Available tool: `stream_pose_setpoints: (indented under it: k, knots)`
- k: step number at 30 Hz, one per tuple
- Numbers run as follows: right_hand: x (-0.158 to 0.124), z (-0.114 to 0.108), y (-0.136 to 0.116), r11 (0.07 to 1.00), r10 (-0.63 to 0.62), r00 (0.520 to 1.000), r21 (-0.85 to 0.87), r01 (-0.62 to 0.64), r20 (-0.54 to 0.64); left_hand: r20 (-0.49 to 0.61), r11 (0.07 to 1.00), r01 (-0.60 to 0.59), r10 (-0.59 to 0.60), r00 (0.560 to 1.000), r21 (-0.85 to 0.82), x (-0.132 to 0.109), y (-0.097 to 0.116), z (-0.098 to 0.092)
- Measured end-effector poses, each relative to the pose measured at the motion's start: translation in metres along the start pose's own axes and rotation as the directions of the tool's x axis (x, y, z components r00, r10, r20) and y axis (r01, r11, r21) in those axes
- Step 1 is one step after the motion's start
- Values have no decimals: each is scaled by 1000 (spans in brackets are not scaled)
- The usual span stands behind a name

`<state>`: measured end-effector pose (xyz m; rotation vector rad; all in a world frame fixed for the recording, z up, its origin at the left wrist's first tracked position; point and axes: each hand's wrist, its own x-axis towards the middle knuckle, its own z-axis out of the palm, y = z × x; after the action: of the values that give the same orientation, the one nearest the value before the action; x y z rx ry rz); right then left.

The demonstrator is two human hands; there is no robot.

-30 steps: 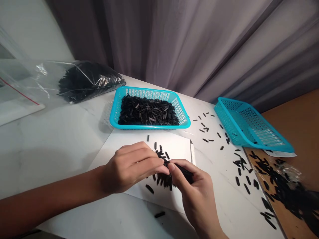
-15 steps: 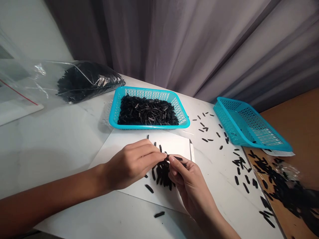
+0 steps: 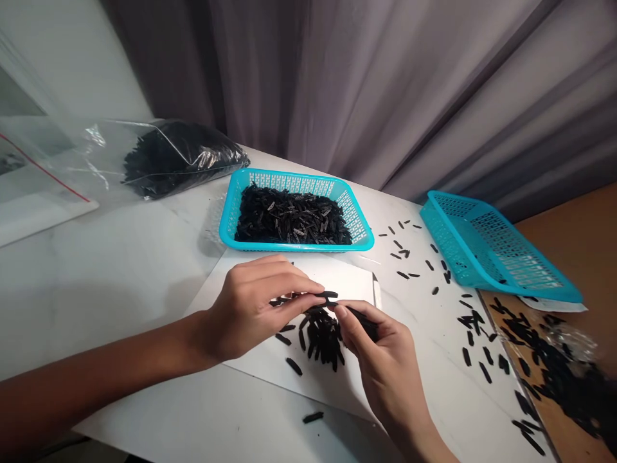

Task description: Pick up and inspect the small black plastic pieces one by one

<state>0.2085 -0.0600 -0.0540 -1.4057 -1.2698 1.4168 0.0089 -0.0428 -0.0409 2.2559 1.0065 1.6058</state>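
Here, left hand (image 3: pixel 255 310) pinching a black strip (image 3: pixel 328 296), right hand (image 3: pixel 385 357) pinching another strip (image 3: pixel 364 323), black pile (image 3: pixel 321 337) just below both

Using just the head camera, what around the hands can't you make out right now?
Head view: the left hand fingers cover the thin black strips, so their number is unclear.
Head view: the right hand hides most of the black strip it pinches.
Head view: top strips hide the lower layers of the black pile on the white paper sheet.
Head view: the right image edge cuts off the clear plastic bag.
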Motion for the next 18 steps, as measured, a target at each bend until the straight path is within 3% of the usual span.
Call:
stream_pose_setpoints:
  k: [4,7,9,11,14,16,18]
  knots:
    - [0,1,-2,999,4,1000,-43,-5,-28,-23,986,-8,12,1000,166,7,-17,-11]
    - [-1,2,-6,991,-59,997,-125,51,-56,-94,918,102,-71,993,382,17,-40,-23]
    - [-2,4,-8,973,-146,986,-192,129,-77,-152,885,150,-91,984,442,21,-48,-26]
    - [-4,5,-9,949,-233,968,-240,206,-89,-98,925,97,-65,993,367,21,-45,-24]
    - [-7,6,-7,906,-346,936,-283,314,-71,106,998,22,-28,994,57,13,-26,-12]
    - [-7,6,-5,863,-422,906,-326,387,-43,204,984,122,-94,974,-130,7,-12,-3]
    - [-5,4,-1,801,-495,869,-395,449,-16,269,928,304,-243,932,-217,3,-4,2]
